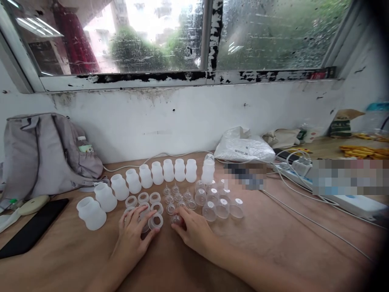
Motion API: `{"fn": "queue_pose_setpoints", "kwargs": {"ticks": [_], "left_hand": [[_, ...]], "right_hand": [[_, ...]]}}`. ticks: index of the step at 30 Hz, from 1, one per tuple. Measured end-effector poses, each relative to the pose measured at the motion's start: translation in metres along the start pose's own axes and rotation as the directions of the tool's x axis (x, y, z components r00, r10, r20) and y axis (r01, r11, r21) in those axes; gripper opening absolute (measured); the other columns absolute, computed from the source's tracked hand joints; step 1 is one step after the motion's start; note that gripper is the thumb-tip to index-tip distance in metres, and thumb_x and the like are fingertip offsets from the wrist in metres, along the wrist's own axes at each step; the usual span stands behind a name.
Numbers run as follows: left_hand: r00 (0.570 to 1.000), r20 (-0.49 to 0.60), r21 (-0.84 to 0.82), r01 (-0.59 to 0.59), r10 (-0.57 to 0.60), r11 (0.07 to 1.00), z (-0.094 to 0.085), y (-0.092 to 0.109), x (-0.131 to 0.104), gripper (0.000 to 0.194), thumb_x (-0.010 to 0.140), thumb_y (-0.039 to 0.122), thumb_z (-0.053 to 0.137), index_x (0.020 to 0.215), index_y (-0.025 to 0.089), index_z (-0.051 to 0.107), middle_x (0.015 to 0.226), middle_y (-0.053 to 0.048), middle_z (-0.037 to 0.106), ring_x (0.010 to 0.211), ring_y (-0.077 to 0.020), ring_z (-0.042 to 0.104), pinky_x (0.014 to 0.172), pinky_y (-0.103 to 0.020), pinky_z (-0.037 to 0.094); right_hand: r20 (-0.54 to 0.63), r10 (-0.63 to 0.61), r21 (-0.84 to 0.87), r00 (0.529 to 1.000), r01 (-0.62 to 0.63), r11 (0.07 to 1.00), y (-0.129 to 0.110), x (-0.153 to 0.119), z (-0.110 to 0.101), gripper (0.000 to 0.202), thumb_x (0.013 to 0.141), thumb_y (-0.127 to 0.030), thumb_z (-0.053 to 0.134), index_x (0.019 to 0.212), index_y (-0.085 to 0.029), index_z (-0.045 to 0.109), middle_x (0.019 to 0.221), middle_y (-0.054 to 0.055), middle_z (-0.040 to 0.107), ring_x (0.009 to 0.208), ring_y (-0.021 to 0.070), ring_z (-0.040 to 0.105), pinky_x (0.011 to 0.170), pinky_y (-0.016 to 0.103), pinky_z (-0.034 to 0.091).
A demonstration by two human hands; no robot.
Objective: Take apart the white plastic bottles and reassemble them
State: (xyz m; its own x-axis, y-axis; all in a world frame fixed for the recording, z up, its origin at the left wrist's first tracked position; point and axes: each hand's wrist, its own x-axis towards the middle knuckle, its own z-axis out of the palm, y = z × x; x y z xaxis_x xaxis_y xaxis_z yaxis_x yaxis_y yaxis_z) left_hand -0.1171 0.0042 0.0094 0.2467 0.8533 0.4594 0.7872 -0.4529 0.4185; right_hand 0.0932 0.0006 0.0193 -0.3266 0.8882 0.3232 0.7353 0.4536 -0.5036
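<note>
My left hand point(133, 231) lies over a group of clear plastic collar rings point(155, 197), fingers spread and thumb at the edge of the nearest ring point(157, 221). Several rings are partly hidden under its fingers. With thumb and forefinger, my right hand point(194, 229) holds a clear bottle nipple point(176, 219) at the front of a cluster of similar nipples point(179, 197). To the right stand several clear domed caps point(223, 208). Frosted white bottle bodies point(132, 181) form a curved row behind and left of the rings. One assembled bottle point(208, 170) stands at the row's right end.
A grey backpack point(45, 150) leans at the left wall, with a black flat phone-like object point(33, 227) before it. A plastic bag point(243, 146) rests against the back wall. White cables and a power strip point(349, 200) cross the right side, partly blurred out.
</note>
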Motion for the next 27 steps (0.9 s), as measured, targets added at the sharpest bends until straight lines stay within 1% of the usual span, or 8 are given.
{"fn": "queue_pose_setpoints", "kwargs": {"ticks": [4, 9, 13, 16, 19, 21, 24, 27], "left_hand": [[0.998, 0.024, 0.237, -0.062, 0.058, 0.970, 0.000, 0.003, -0.004, 0.033, 0.077, 0.041, 0.050, 0.109, 0.035, 0.055, 0.118, -0.006, 0.052, 0.112, -0.0286, 0.039, 0.094, -0.050, 0.015], [0.985, 0.012, 0.369, -0.163, 0.171, 0.915, -0.001, 0.005, -0.006, 0.034, 0.080, 0.037, 0.045, 0.114, 0.030, 0.050, 0.120, -0.006, 0.050, 0.112, -0.0248, 0.040, 0.095, -0.048, 0.016], [0.969, 0.004, 0.421, -0.227, 0.248, 0.878, -0.001, 0.005, -0.006, 0.035, 0.081, 0.035, 0.045, 0.115, 0.034, 0.048, 0.120, -0.005, 0.050, 0.112, -0.0238, 0.040, 0.095, -0.048, 0.015], [0.962, 0.006, 0.433, -0.248, 0.273, 0.867, -0.002, 0.005, -0.006, 0.030, 0.080, 0.035, 0.046, 0.110, 0.035, 0.051, 0.119, -0.004, 0.051, 0.112, -0.0243, 0.041, 0.094, -0.049, 0.016], [0.956, -0.006, 0.436, -0.260, 0.292, 0.862, -0.002, 0.005, -0.007, 0.027, 0.080, 0.034, 0.047, 0.106, 0.034, 0.053, 0.118, -0.005, 0.051, 0.112, -0.0246, 0.041, 0.093, -0.049, 0.017], [0.953, -0.008, 0.433, -0.269, 0.302, 0.860, -0.002, 0.005, -0.007, 0.027, 0.080, 0.034, 0.048, 0.106, 0.033, 0.054, 0.118, -0.005, 0.051, 0.112, -0.0243, 0.040, 0.093, -0.048, 0.018], [0.949, -0.003, 0.427, -0.285, 0.316, 0.858, -0.002, 0.004, -0.006, 0.027, 0.079, 0.033, 0.048, 0.106, 0.031, 0.054, 0.117, -0.005, 0.051, 0.112, -0.0238, 0.041, 0.093, -0.046, 0.021], [0.944, -0.011, 0.424, -0.294, 0.330, 0.856, -0.001, 0.003, -0.006, 0.028, 0.079, 0.033, 0.048, 0.106, 0.029, 0.053, 0.117, -0.005, 0.052, 0.112, -0.0233, 0.041, 0.093, -0.044, 0.022]], "right_hand": [[-0.003, -0.009, -0.031, 1.000, 0.009, 0.999, 0.001, 0.000, 0.004, 0.026, 0.077, -0.019, 0.050, 0.102, -0.021, 0.047, 0.092, 0.004, 0.056, 0.083, 0.0170, 0.054, 0.070, 0.027, 0.042], [-0.056, -0.021, -0.027, 0.998, 0.020, 0.999, -0.002, 0.000, 0.004, 0.026, 0.078, -0.015, 0.047, 0.103, -0.022, 0.045, 0.094, 0.004, 0.054, 0.080, 0.0170, 0.055, 0.066, 0.027, 0.045], [-0.231, -0.095, -0.034, 0.968, 0.090, 0.995, -0.010, 0.003, -0.016, 0.023, 0.079, -0.014, 0.043, 0.100, -0.022, 0.047, 0.099, 0.006, 0.049, 0.083, 0.0173, 0.054, 0.069, 0.028, 0.046], [-0.427, -0.160, -0.082, 0.890, 0.138, 0.987, -0.007, 0.018, -0.047, 0.022, 0.080, -0.016, 0.043, 0.100, -0.020, 0.048, 0.103, 0.008, 0.047, 0.096, 0.0196, 0.050, 0.083, 0.033, 0.042], [-0.596, -0.173, -0.200, 0.784, 0.063, 0.978, 0.014, 0.043, -0.080, 0.027, 0.078, -0.019, 0.045, 0.105, -0.017, 0.048, 0.107, 0.012, 0.047, 0.104, 0.0234, 0.045, 0.089, 0.038, 0.037], [-0.646, -0.136, -0.272, 0.751, -0.060, 0.960, 0.037, 0.061, -0.095, 0.036, 0.076, -0.021, 0.047, 0.112, -0.015, 0.046, 0.112, 0.014, 0.046, 0.108, 0.0269, 0.042, 0.090, 0.043, 0.034], [-0.626, 0.016, -0.276, 0.780, -0.241, 0.930, 0.073, 0.080, -0.103, 0.047, 0.073, -0.025, 0.051, 0.118, -0.015, 0.043, 0.116, 0.016, 0.046, 0.106, 0.0309, 0.044, 0.084, 0.045, 0.036], [-0.518, 0.140, -0.215, 0.844, -0.287, 0.934, 0.097, 0.087, -0.100, 0.044, 0.073, -0.026, 0.050, 0.116, -0.017, 0.044, 0.103, 0.013, 0.055, 0.093, 0.0285, 0.053, 0.077, 0.042, 0.041]]}}
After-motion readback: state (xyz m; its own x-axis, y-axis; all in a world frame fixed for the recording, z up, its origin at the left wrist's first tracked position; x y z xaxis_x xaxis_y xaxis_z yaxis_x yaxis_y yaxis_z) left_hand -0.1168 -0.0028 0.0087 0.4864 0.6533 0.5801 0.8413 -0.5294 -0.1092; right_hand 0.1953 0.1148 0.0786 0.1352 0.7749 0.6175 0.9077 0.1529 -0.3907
